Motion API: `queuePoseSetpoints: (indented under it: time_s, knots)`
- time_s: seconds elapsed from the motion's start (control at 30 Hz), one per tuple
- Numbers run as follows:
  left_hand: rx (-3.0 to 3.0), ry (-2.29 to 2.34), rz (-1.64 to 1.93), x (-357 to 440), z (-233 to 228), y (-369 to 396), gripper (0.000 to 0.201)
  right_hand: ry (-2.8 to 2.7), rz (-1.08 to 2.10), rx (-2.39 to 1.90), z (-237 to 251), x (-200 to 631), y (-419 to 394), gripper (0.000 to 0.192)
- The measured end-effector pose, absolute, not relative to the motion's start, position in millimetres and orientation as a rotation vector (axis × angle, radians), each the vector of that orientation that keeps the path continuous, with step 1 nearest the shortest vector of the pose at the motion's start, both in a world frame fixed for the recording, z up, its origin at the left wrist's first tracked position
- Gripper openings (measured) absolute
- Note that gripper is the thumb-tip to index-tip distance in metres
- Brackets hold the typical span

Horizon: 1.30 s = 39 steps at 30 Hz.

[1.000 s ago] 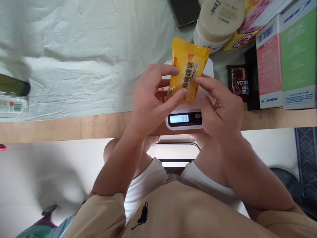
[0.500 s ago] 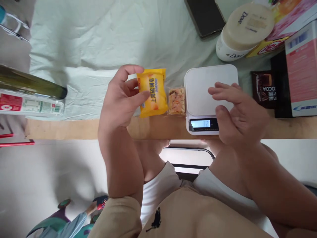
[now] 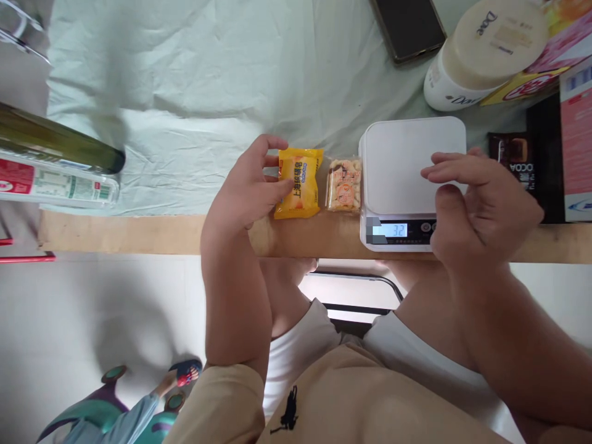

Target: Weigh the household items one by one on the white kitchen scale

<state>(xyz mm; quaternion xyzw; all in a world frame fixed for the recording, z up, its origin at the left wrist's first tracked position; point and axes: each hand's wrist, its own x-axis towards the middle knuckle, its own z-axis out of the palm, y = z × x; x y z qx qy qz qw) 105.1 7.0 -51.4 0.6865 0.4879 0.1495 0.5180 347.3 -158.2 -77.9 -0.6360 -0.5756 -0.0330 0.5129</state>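
Left hand [image 3: 247,194] grips yellow packet [image 3: 298,183] at frame centre, thumb on its front, fingers curled over top edge; packet sits at table edge [image 3: 139,233], just left of snack pack [image 3: 343,185]. Right hand [image 3: 481,206] hovers over scale [image 3: 402,160] right of centre, fingers loosely open, holding nothing; display reads 32. Cocoa sachet [image 3: 511,154] just right of the scale. Dove jar [image 3: 481,52] and phone [image 3: 411,28] upper right. Bottles [image 3: 55,163] lie at left edge on pale cloth [image 3: 208,80].
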Motion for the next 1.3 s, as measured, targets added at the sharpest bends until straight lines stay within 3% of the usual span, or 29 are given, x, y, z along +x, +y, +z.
queuePoseSetpoints:
  time_s: [0.17, 0.37, 0.77, 1.0, 1.13, 1.3]
  knots:
    - [1.873, 1.351, 0.262, 104, -46, 4, 0.029, -1.344, -0.108, -1.507, -75, 351, -160, 0.020]
    - [2.014, 1.397, 0.200, 118, -32, -4, 0.040, -1.328, -0.091, -1.538, -73, 356, -165, 0.021]
    - [2.071, 1.307, 0.083, 120, -33, -8, 0.031, -1.304, -0.088, -1.556, -67, 365, -171, 0.019]
    - [2.149, 1.391, 0.131, 128, -31, -9, 0.037, -1.301, -0.066, -1.573, -70, 368, -175, 0.021]
    - [2.278, 1.143, 0.274, 140, -35, -15, 0.049, -1.319, -0.088, -1.592, -72, 369, -175, 0.022]
    - [2.350, 1.001, 0.125, 156, -40, -27, 0.045, -1.333, -0.083, -1.593, -72, 370, -175, 0.022]
